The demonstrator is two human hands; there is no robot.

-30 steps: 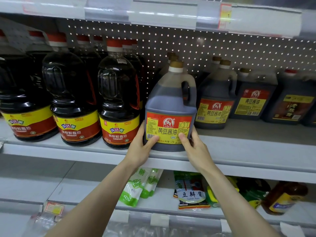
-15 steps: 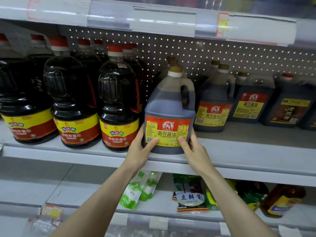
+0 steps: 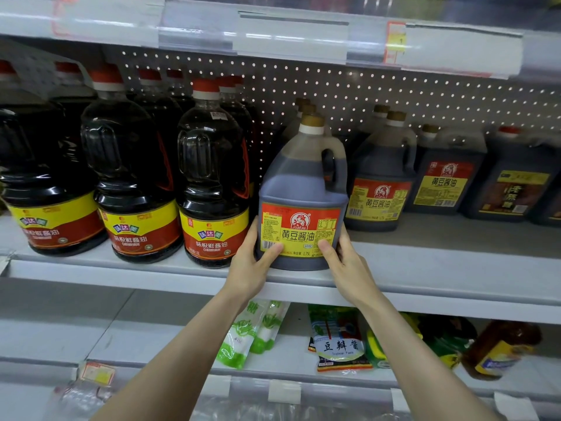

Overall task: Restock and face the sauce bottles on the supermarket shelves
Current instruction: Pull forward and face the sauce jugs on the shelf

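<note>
The left grip (image 3: 251, 264) and the right grip (image 3: 347, 267) clasp the soy sauce jug (image 3: 303, 180) at its lower sides, thumbs on the label (image 3: 300, 221), as it stands at the front of the shelf (image 3: 449, 265).

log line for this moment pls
left hand: grips soy jug | right hand: grips soy jug | soy jug: upright at shelf front, label out

glossy plastic jug (image 3: 302, 174), matt perforated metal backboard (image 3: 364, 89)

Three front red-capped bottles (image 3: 209, 165); roughly six gold-capped jugs (image 3: 300, 177).
</note>
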